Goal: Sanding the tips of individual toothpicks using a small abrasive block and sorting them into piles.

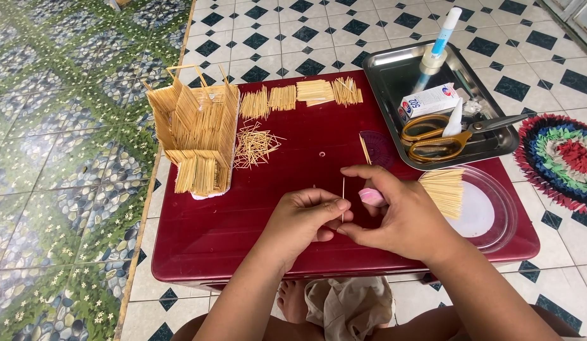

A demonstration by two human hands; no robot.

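Toothpick (343,198): 1 thin, pale wooden stick, held upright above the dark red bench (211,221), between both hands.
Left hand (304,218): fingertips pinch the stick near its lower part.
Right hand (401,215): fingers pinch the stick from the other side; it also holds a small pink piece (371,197).

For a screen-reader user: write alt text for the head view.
Two bare hands, left hand and right hand, pinch a single toothpick upright over a dark red table. A toothpick house stands at left, with a metal tray holding scissors and glue at upper right.
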